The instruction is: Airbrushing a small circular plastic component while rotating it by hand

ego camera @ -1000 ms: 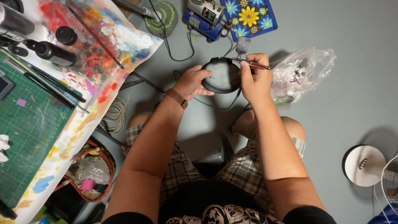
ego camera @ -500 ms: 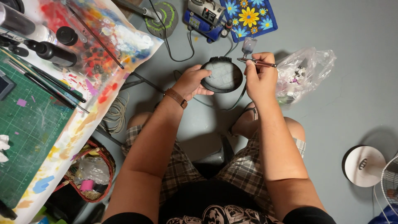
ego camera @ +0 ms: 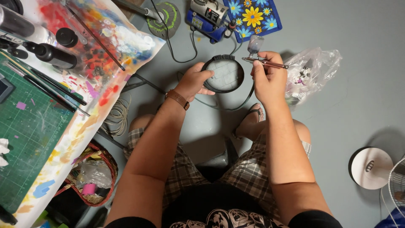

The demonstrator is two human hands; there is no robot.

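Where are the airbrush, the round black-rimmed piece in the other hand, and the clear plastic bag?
airbrush point(ego camera: 265, 62), head view, on the metal barrel above the right hand's fingers.
round black-rimmed piece point(ego camera: 226, 74), head view, on its pale tiled face.
clear plastic bag point(ego camera: 314, 69), head view, on the crumpled middle.

Bare floor point(ego camera: 363, 97) rightward; plastic bag point(ego camera: 314, 71) beside, compressor point(ego camera: 209, 19) ahead.

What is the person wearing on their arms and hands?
Both arms are bare from the shoulder area down, with only short black sleeves at the bottom edge of the picture. The left hand has a brown strap, like a watch band, around the wrist. The right hand has no gloves, rings or bands that show.
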